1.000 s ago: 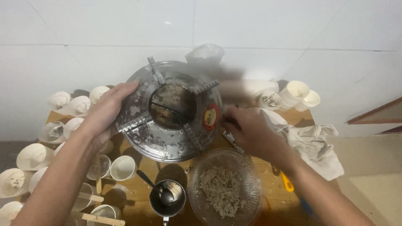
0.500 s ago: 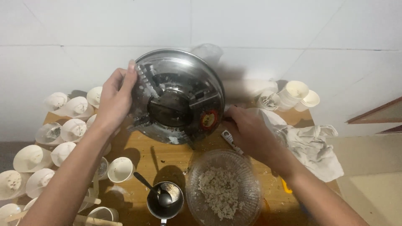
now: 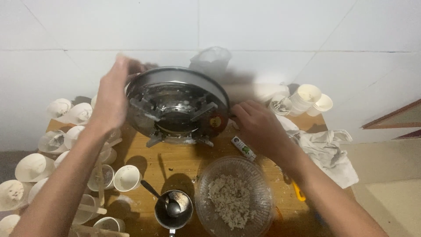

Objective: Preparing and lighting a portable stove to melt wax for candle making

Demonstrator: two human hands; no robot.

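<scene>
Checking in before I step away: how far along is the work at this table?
Done: many paper cups lie emptied at the left. In hand: the left hand and right hand tilt the round metal stove top on edge. Left: crumbly mix fills the glass bowl; a spoon sits in the small metal cup.

Both hands (image 3: 109, 98) (image 3: 256, 125) on tilted metal stove (image 3: 177, 107) above wooden table (image 3: 175, 164)

Under your hands the round stove top (image 3: 175, 105) is dull, stained silvery metal, rough with white crust. Your counter (image 3: 175, 164) is matt brown wood. The clear ribbed bowl (image 3: 234, 199) looks glossy, the crumpled white cloth (image 3: 329, 151) soft and matt, and the white paper cups (image 3: 127, 177) plain.
</scene>
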